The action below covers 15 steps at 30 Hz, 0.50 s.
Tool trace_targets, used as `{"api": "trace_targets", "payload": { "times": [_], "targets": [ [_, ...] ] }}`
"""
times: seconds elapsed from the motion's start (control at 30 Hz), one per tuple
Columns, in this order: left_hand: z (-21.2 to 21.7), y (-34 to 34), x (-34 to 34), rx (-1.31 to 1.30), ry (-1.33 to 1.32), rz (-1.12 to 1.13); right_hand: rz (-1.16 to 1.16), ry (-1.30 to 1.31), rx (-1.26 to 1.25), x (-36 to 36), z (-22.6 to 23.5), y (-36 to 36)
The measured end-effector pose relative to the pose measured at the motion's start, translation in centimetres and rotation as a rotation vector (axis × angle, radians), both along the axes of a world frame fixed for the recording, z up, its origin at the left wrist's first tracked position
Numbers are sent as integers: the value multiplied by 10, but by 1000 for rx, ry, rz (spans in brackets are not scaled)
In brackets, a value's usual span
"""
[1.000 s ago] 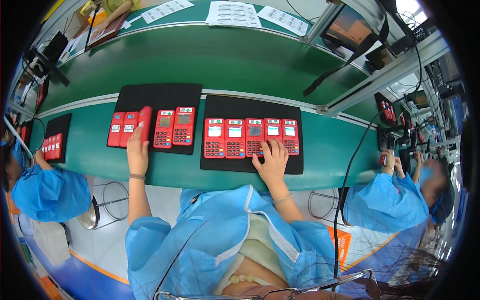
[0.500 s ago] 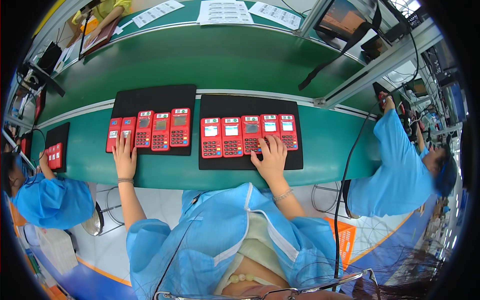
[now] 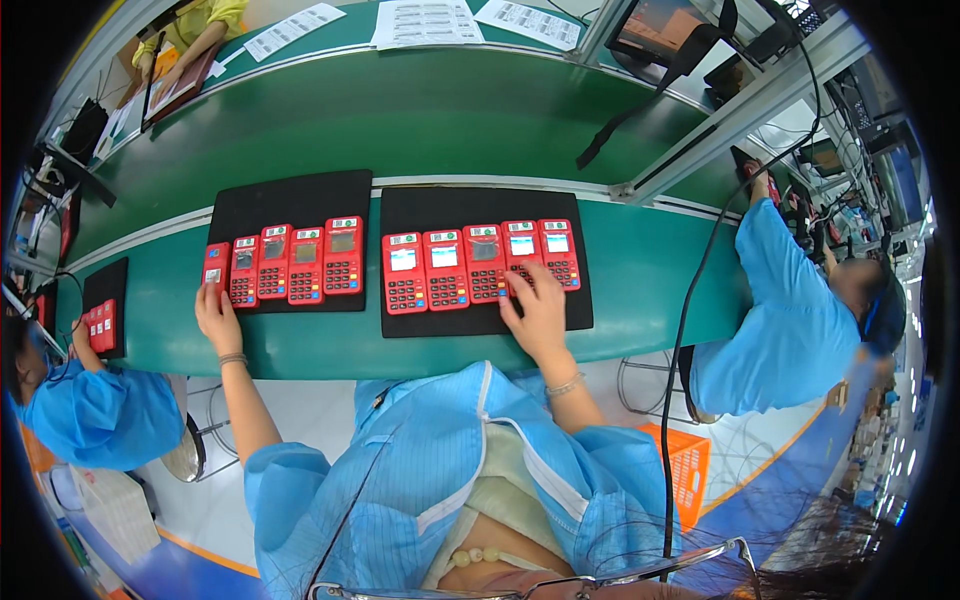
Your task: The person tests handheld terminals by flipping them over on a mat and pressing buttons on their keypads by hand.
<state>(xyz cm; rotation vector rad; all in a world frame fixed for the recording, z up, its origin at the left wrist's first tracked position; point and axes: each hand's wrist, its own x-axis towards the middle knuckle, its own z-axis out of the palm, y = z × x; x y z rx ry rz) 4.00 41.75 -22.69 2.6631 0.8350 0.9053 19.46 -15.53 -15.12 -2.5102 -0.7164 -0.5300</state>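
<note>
Red handheld card terminals with keypads lie in rows on two black mats. My left hand [image 3: 217,320] grips the lower end of the leftmost terminal [image 3: 214,264] on the left mat [image 3: 290,190]; this one shows its plain back. Beside it, a terminal [image 3: 243,270] lies face up with a dark screen, as do the others in that row. My right hand [image 3: 538,312] rests over the right mat [image 3: 460,325], fingers spread, fingertips at the keypad of the fourth terminal [image 3: 521,240]. Several screens there are lit; the middle terminal [image 3: 485,262] has a dark one.
A metal rail and upright post [image 3: 690,160] border the green bench [image 3: 330,345] at the back. A black cable [image 3: 680,400] hangs at the right. Co-workers in blue sit on both sides. An orange crate [image 3: 688,470] stands below, and printed sheets [image 3: 427,22] lie on the far shelf.
The second terminal from the left has been turned from back up to face up. My left hand has shifted left to the leftmost one. My right hand stays over the same keypad area.
</note>
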Motion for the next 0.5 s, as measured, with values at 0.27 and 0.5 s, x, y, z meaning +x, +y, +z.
{"api": "trace_targets", "payload": {
  "times": [0.27, 0.5],
  "targets": [
    [27, 5, -4, -210, 16, -132, -126, 79, -200, -2, 8, -50],
    [-10, 72, -5, -590, -336, 83, -180, 120, -180, -4, 1, -42]
  ]
}}
